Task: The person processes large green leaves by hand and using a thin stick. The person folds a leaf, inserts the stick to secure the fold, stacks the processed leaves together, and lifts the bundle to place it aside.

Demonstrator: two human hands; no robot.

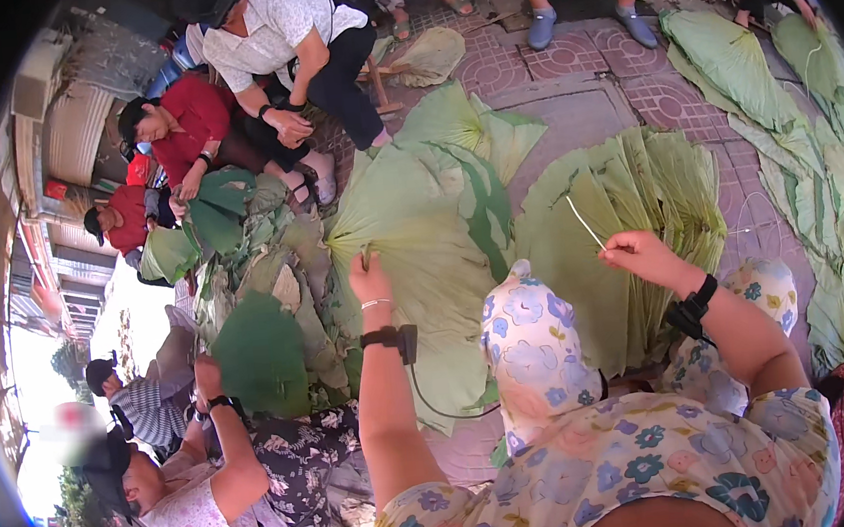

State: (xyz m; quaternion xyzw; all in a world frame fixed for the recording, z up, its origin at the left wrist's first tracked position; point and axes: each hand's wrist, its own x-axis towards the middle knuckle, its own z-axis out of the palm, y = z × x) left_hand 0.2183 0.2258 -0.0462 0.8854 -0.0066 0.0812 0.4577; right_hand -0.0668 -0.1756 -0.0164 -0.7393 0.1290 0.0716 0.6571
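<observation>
A large pale green lotus leaf (404,225) lies spread on the ground in front of me. My left hand (370,280) is closed at its left part, thumb and fingers pinching at the leaf; the exact grip is partly hidden. Out to the right, my right hand (635,253) pinches a thin white strip (584,219), which points up and to the left. Below that hand is a thick pile of folded lotus leaves (626,185), yellowish green with many creases.
More leaves (747,74) lie in a long row at right. At left, a person (210,483) holds a dark green leaf (262,358). Seated people (194,128) handle leaves beyond a heap of crumpled ones. My flowered knee (539,339) rises between the leaves.
</observation>
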